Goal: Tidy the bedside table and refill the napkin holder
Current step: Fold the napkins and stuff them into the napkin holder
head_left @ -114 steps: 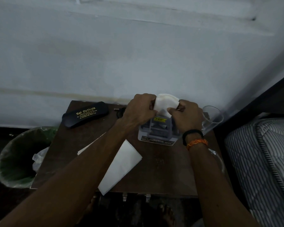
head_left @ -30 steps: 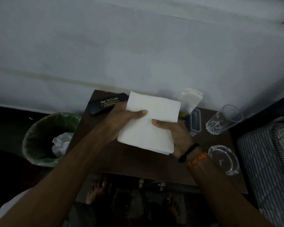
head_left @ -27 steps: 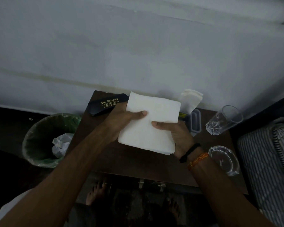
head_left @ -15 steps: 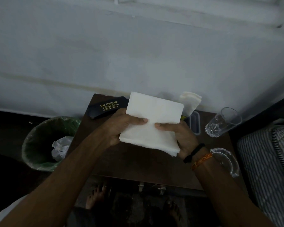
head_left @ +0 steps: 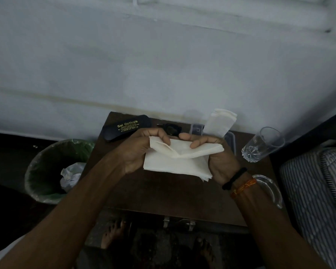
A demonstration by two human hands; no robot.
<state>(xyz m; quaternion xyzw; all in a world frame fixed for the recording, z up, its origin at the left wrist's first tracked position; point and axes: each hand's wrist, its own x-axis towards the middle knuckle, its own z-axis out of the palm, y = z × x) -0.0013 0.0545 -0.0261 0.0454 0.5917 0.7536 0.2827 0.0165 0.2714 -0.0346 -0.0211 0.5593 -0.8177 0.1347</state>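
White folded paper napkin stack [head_left: 179, 162]. Dark brown wooden bedside table [head_left: 169, 193]. Black oblong glasses case [head_left: 126, 127], gold lettering. More white napkins [head_left: 219, 122] upright in the grey plastic holder [head_left: 230, 139]. Clear cut-pattern drinking glass [head_left: 264, 144]; clear glass ashtray [head_left: 270, 189]. Dark round bin with green liner [head_left: 52, 167], white crumpled paper [head_left: 71, 175] inside. Black band [head_left: 234, 178] and orange thread [head_left: 243, 187] on wrist. Grey-and-white striped mattress [head_left: 316, 195]. Pale grey-white wall [head_left: 163, 65].

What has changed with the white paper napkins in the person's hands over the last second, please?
The stack of white paper napkins, held flat a second ago, is now being folded: its far edge is bent over toward the person. Left hand and right hand both keep their grip. The black spectacle case and clear drinking glass stayed put.
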